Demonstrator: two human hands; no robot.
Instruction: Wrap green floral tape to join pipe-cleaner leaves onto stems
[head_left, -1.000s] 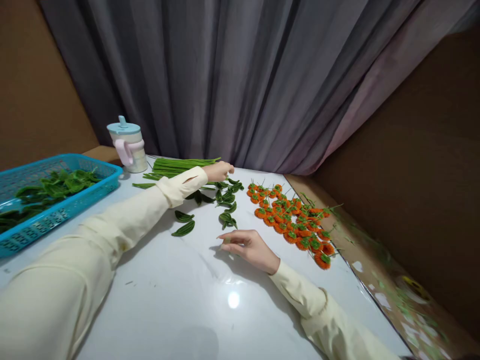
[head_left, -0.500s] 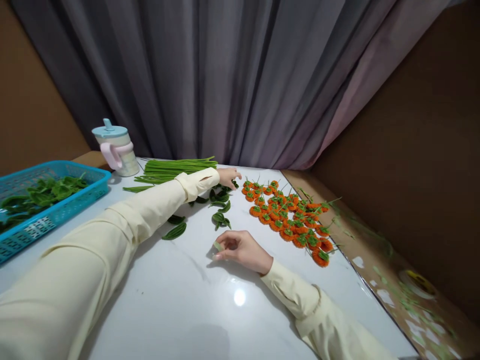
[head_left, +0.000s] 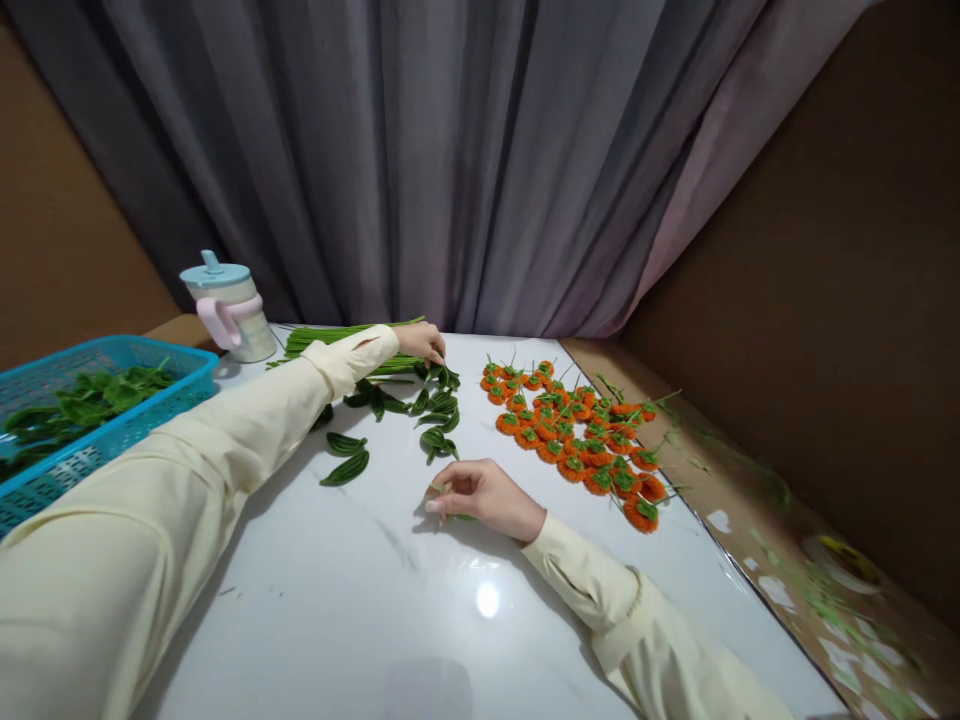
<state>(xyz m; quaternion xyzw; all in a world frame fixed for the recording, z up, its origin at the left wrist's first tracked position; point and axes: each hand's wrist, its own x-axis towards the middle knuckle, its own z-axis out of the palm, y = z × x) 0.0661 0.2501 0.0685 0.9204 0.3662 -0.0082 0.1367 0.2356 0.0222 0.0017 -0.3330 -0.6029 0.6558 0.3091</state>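
Observation:
My left hand (head_left: 423,342) reaches to the far side of the white table, palm down. Its fingertips are closed at a cluster of dark green striped leaves (head_left: 438,376) and seem to pinch one; the contact is partly hidden. Nearer me, my right hand (head_left: 491,498) rests low over the tabletop, thumb and forefinger curled together. A bit of green shows at its fingertips and under the hand, too small to name. More loose leaves (head_left: 435,440) lie just beyond it, and two single leaves (head_left: 346,467) lie to the left. Green stems (head_left: 334,340) lie behind my left forearm.
Rows of fuzzy orange flowers (head_left: 574,466) with green backs cover the right of the table. At the left stand a blue basket (head_left: 180,395) of green leaves and a lidded cup (head_left: 229,310). Paper scraps and a tape roll (head_left: 844,565) lie beyond the right edge.
My left hand has gone right over the leaves and come back left, now lower at the leaf cluster. My right hand's finger and thumb have closed together. The view has shifted slightly.

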